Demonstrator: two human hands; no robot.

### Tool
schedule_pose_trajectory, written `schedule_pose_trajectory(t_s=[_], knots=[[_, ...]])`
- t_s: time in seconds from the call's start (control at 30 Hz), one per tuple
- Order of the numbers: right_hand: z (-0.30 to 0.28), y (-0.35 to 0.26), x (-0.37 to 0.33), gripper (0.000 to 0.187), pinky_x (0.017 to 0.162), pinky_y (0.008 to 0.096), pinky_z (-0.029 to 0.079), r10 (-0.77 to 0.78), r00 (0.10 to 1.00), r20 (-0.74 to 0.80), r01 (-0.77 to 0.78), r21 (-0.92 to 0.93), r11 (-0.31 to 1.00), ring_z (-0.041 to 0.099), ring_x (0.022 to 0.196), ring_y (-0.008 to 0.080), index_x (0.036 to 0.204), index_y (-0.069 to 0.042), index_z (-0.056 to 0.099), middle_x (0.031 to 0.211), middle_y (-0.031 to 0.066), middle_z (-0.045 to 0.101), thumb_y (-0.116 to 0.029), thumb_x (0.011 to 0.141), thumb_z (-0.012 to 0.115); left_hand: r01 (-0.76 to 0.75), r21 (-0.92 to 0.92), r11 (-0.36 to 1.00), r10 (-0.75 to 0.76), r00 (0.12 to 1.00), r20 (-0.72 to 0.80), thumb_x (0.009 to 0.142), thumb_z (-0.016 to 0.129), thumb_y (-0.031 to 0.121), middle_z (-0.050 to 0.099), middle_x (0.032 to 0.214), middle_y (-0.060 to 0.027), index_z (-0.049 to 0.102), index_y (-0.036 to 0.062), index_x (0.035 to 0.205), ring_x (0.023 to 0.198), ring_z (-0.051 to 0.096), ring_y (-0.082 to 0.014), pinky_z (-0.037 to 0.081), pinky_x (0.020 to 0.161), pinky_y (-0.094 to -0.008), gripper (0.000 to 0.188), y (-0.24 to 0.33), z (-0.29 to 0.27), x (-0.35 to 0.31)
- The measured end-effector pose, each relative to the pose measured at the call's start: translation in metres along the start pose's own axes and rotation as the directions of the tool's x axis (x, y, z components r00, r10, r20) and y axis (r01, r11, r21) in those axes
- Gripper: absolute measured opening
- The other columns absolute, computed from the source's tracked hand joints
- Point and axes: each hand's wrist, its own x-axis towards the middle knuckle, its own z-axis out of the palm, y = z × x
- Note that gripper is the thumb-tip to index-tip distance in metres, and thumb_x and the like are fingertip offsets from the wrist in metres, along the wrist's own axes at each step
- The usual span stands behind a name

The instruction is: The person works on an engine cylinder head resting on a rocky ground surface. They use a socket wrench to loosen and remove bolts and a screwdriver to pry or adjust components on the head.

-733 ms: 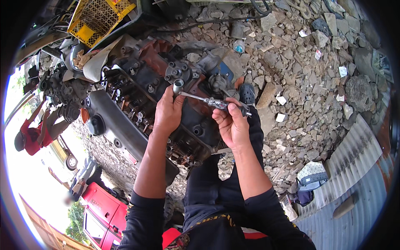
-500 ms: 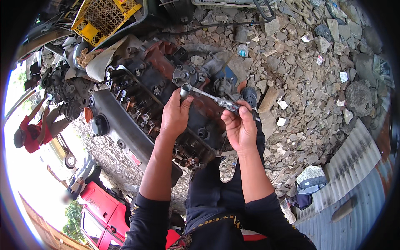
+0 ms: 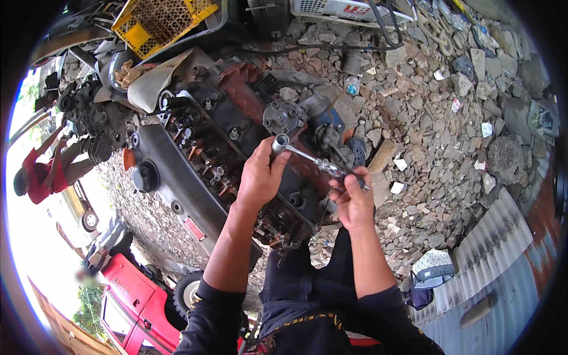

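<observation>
Over engine: socket, slim-shafted tool
Left hand clasps socket below rim; right hand fingers grasp tool's rear.

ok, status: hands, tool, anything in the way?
Left hand gripping grey metal socket. Right hand holding slim metal tool, tip by socket. Left forearm hides part of the engine.

Head-worn fisheye view, downward
</observation>
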Motion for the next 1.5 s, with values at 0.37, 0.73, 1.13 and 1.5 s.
schedule_pose_trajectory(t_s=[0.37,0.73,1.13,1.5], knots=[[0.015,-0.034,-0.011,0.032,0.061,0.0331,0.053,0.129,0.991,-0.044,-0.136,-0.212,0.968,0.061,0.071,0.0179,0.111,-0.005,0.055,0.081,0.0079,0.062,-0.012,0.085,0.071,-0.023,-0.316,0.948,0.058,0.993,0.104,0.092,0.062,0.028,0.059,0.105,-0.0113,0.05,0.0018,0.121,0.103,0.054,-0.0209,0.041,0.093,-0.0345,0.041,-0.009,-0.006,-0.001],[-0.026,-0.061,0.007,0.022,0.063,0.0281,0.051,0.533,0.846,0.024,-0.366,-0.701,0.612,0.063,0.075,0.0154,0.098,-0.002,0.061,0.092,0.0072,0.065,-0.017,0.086,0.072,-0.064,-0.28,0.958,0.082,0.995,0.052,0.087,0.068,0.024,0.057,0.094,-0.0057,0.057,0.0097,0.108,0.091,0.052,-0.0265,0.038,0.089,-0.0379,0.027,-0.007,-0.004,-0.001],[0.039,-0.035,0.02,0.044,0.057,0.0355,0.05,0.266,0.867,0.42,0.469,-0.869,-0.157,0.065,0.062,0.0307,0.108,-0.003,0.058,0.075,0.0127,0.064,-0.042,0.089,0.064,-0.049,-0.3,0.953,0.029,0.997,-0.07,0.079,0.073,0.041,0.055,0.093,-0.0089,0.054,0.0081,0.101,0.089,0.052,-0.0296,0.037,0.088,-0.0416,0.043,-0.013,-0.001,-0.005],[-0.009,-0.073,-0.007,0.044,0.055,0.0244,0.045,0.378,0.926,-0.011,-0.121,-0.956,0.268,0.058,0.062,0.0122,0.101,-0.002,0.051,0.074,0.0057,0.06,-0.045,0.094,0.056,0.077,-0.049,0.996,-0.079,0.997,-0.027,0.081,0.07,0.031,0.057,0.113,-0.0061,0.056,0.0158,0.122,0.112,0.051,-0.0282,0.027,0.106,-0.0528,0.046,0.008,0.005,-0.008]])
